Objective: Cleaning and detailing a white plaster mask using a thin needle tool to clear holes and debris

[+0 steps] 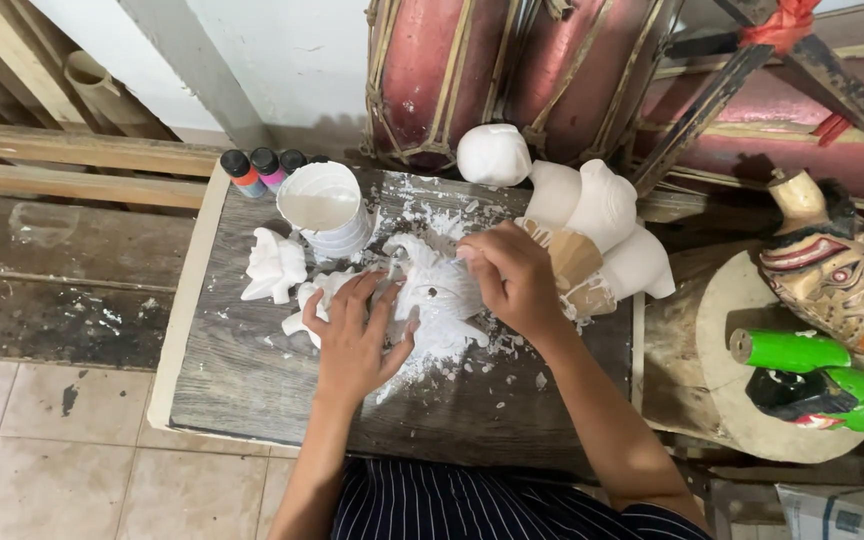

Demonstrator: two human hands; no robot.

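Two hands work a white carved figure (437,300) lying mid-bench (252,370); left hand (357,340) flat, fingers spread, pinning it; right hand (512,280) curled, gripping its upper edge; its long axis cannot be told.

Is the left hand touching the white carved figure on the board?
Touching. The head view shows the left hand pressed flat on the white carved figure, its fingers spread over the surface.
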